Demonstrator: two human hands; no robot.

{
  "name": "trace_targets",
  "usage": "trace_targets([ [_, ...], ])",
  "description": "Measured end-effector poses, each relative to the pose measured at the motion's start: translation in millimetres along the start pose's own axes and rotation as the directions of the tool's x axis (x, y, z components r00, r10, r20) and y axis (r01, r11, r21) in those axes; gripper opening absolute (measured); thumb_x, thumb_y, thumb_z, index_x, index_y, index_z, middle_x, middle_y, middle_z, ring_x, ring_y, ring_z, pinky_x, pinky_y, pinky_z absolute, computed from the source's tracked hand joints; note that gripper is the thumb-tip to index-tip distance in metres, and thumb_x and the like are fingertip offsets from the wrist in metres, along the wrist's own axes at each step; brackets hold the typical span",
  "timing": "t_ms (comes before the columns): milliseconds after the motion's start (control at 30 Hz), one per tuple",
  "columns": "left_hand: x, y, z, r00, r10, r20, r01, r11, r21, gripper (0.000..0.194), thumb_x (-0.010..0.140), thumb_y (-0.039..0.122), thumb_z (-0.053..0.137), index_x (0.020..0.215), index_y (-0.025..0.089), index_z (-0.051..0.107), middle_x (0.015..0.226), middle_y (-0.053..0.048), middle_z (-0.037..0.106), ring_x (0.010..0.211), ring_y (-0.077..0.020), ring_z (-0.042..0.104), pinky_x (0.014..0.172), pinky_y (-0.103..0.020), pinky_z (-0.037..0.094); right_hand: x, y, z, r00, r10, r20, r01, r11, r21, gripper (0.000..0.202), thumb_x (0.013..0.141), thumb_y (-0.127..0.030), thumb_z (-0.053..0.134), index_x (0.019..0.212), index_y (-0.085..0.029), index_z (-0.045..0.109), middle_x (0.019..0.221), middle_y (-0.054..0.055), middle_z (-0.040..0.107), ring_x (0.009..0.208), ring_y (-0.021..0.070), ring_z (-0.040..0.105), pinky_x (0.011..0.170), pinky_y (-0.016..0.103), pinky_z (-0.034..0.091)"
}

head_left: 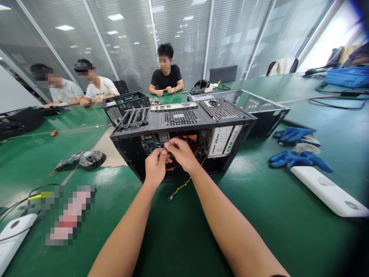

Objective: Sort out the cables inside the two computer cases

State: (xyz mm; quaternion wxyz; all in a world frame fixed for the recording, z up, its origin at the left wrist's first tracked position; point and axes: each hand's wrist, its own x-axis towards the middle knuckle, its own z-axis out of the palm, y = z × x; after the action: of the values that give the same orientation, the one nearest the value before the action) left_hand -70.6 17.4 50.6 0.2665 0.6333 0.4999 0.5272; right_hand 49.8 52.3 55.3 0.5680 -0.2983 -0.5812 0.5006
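A black computer case (155,129) lies on the green table with its open side towards me. Inside, a green circuit board (150,144) shows at the left and a power supply (224,141) with a white label at the right. My left hand (156,165) and my right hand (181,154) meet in front of the opening, fingers pinched around something too small to make out, perhaps thin cable ends. A yellow and black twisted cable (181,187) hangs out of the case onto the table, its connector lying free below my hands.
Blue gloves (300,158) and a white bar-shaped device (328,190) lie at the right. A roll of tape (92,159) is at the left. Other cases (262,115) stand behind. Three people sit across the table (121,215).
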Motion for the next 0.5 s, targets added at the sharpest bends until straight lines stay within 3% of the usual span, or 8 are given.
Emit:
trace_targets([
  [200,-1.7,-3.4,-1.0,0.988,0.134,-0.072,-0.122,0.981,0.153,0.019,0.09,0.03,0.052,0.09,0.016,0.064,0.073,-0.003,0.066,0.065,-0.0146,0.064,0.069,-0.027,0.049,-1.4,-3.9,0.8,0.998,-0.042,-0.044,0.04,0.998,-0.038,0.029,0.083,-0.04,0.063,0.065,-0.019,0.053,0.06,-0.005,0.05,0.057,0.0097,0.047,0.056,0.024,0.038],
  [300,0.4,-5.3,0.7,1.0,-0.009,0.016,0.01,0.997,-0.078,0.023,0.09,0.035,0.052,0.084,0.015,0.062,0.07,-0.002,0.064,0.059,-0.0132,0.062,0.061,-0.025,0.048,-2.1,-4.3,2.2,0.999,0.027,-0.03,-0.028,1.0,-0.012,0.029,0.082,-0.043,0.062,0.068,-0.02,0.053,0.057,-0.005,0.05,0.051,0.01,0.047,0.049,0.024,0.038],
  [400,3.1,-5.4,2.3,0.977,-0.119,0.179,0.179,0.91,-0.374,0.026,0.087,0.04,0.057,0.079,0.015,0.059,0.069,-0.001,0.061,0.055,-0.0106,0.059,0.056,-0.023,0.046,-1.8,-3.2,2.4,0.997,0.073,-0.019,-0.073,0.997,0.014,0.029,0.082,-0.046,0.062,0.07,-0.021,0.051,0.055,-0.006,0.05,0.046,0.0101,0.046,0.046,0.024,0.038],
  [500,3.3,-4.1,1.8,0.982,-0.12,0.146,0.168,0.907,-0.385,0.023,0.085,0.037,0.061,0.079,0.015,0.058,0.067,0.001,0.058,0.055,-0.0093,0.058,0.057,-0.022,0.045,-0.4,-2.8,1.5,0.998,0.024,-0.056,-0.025,0.999,-0.026,0.029,0.082,-0.043,0.062,0.067,-0.02,0.053,0.059,-0.005,0.051,0.054,0.0103,0.049,0.052,0.024,0.04],
])
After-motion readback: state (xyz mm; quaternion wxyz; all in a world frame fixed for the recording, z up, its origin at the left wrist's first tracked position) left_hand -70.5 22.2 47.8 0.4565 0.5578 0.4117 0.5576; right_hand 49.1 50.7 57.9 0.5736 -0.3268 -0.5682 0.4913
